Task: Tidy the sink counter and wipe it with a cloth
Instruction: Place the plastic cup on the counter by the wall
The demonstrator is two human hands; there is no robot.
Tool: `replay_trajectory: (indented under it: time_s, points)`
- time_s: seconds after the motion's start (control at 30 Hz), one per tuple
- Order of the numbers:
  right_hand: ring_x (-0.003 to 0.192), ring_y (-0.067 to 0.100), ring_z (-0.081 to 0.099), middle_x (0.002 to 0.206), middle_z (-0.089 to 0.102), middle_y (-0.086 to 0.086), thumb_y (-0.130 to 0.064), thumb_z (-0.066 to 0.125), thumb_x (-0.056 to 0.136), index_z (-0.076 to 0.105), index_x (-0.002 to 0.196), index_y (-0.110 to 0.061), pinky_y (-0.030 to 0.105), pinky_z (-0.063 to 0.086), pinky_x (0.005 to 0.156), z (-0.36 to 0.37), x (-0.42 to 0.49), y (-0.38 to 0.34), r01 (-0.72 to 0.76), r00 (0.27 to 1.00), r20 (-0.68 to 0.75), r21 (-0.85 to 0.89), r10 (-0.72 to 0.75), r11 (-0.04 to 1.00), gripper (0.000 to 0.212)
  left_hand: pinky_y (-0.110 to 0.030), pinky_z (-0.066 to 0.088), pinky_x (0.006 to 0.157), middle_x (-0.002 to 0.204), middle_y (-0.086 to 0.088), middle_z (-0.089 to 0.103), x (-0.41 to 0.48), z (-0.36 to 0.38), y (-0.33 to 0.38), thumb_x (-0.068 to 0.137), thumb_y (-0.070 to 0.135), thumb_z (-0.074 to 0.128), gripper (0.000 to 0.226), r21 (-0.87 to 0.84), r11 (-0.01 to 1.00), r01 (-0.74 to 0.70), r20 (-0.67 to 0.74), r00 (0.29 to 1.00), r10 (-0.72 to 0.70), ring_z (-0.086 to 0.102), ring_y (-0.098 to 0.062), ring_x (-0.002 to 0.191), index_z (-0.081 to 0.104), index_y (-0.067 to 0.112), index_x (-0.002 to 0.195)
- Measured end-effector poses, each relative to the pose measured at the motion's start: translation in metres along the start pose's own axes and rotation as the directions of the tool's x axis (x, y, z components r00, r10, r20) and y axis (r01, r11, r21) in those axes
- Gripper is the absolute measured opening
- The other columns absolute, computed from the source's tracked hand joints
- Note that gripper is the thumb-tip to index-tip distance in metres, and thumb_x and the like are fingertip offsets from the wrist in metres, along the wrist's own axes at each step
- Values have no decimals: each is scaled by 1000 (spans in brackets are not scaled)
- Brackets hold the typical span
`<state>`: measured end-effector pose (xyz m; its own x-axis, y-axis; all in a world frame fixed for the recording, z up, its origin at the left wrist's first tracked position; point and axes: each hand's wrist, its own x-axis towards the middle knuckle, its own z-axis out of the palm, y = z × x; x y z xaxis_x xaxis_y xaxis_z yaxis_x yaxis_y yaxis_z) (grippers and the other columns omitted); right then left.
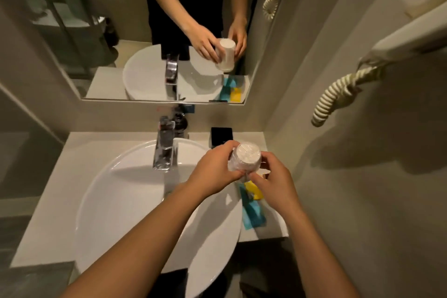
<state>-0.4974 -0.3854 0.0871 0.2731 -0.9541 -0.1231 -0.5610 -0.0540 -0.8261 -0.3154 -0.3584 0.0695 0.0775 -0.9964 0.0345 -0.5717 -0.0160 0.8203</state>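
I hold a white paper cup wrapped in clear plastic (245, 159) upside down above the right side of the counter. My left hand (212, 172) grips its left side. My right hand (275, 181) pinches the wrap at its lower right. Under my hands, on the beige counter (48, 189), lie a yellow packet (254, 190) and teal packets (252, 213). No cloth is in sight.
A white round basin (125, 201) fills the counter's middle, with a chrome tap (164, 147) at its back. A black square holder (221, 135) stands at the back right. A mirror (121, 31) hangs above. A wall hair dryer with coiled cord (338, 94) hangs on the right.
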Motion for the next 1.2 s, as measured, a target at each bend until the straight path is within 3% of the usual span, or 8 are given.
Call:
replay_trajectory:
  time_s: [0.2, 0.37, 0.47, 0.63, 0.7, 0.83, 0.97, 1.2]
  points:
    - [110, 15, 66, 121, 69, -5, -14, 77, 88, 62, 126, -26, 21, 51, 82, -21, 67, 25, -97, 994, -39, 29, 98, 995, 43, -37, 55, 88, 121, 6, 68, 71, 41, -1, 73, 44, 81, 61, 38, 999, 19, -8, 1000, -19, 63, -16, 106, 54, 33, 127]
    - [109, 15, 67, 121, 70, -5, -20, 78, 87, 60, 131, -24, 41, 59, 95, -22, 120, 43, -160, 987, -15, 10, 160, 987, 47, -38, 56, 90, 124, 4, 67, 122, 66, -26, 74, 42, 84, 67, 43, 997, 65, 17, 998, -66, 63, -17, 107, 50, 33, 131]
    - [106, 17, 69, 118, 72, -1, -20, 77, 88, 61, 130, -21, 42, 59, 93, -16, 147, 59, -160, 987, -18, 34, 161, 986, 45, -38, 56, 86, 118, 3, 70, 155, 71, -44, 73, 41, 85, 61, 68, 997, 45, 100, 994, -52, 65, -18, 103, 52, 32, 124]
    - [97, 12, 69, 116, 73, 1, -16, 74, 92, 61, 130, -19, 30, 57, 83, -3, 180, 87, -162, 985, -53, 30, 164, 986, 40, -42, 53, 84, 114, -9, 70, 210, 73, -67, 74, 32, 87, 58, 174, 985, -6, 297, 954, -47, 65, -29, 103, 54, 20, 119]
    - [98, 8, 67, 116, 72, -1, -11, 73, 92, 62, 131, -18, 30, 56, 89, 4, 188, 96, -159, 985, -73, 9, 159, 987, 41, -42, 52, 85, 116, -13, 69, 228, 74, -74, 76, 31, 87, 59, 218, 975, -29, 366, 929, -54, 64, -33, 105, 53, 15, 122]
    - [104, 22, 69, 118, 73, 9, -5, 71, 92, 64, 129, -10, 39, 55, 95, 18, 200, 111, -173, 977, -128, -6, 171, 985, 38, -40, 52, 84, 119, -14, 68, 250, 79, -84, 79, 34, 84, 57, 305, 947, -99, 456, 888, -54, 64, -34, 107, 52, 14, 122]
    - [107, 23, 67, 120, 72, 10, -5, 71, 91, 64, 130, -9, 27, 49, 89, 29, 205, 121, -159, 971, -189, -42, 149, 986, 39, -49, 55, 84, 116, -13, 69, 256, 86, -90, 79, 45, 81, 59, 386, 912, -142, 466, 883, -59, 65, -36, 103, 49, 17, 120]
    - [111, 22, 66, 125, 71, 10, -4, 69, 92, 60, 137, -10, 15, 41, 85, 38, 208, 131, -168, 961, -228, -43, 154, 985, 46, -41, 47, 76, 114, -13, 66, 259, 95, -96, 77, 53, 78, 60, 480, 864, -152, 407, 911, -65, 63, -38, 104, 47, 25, 120]
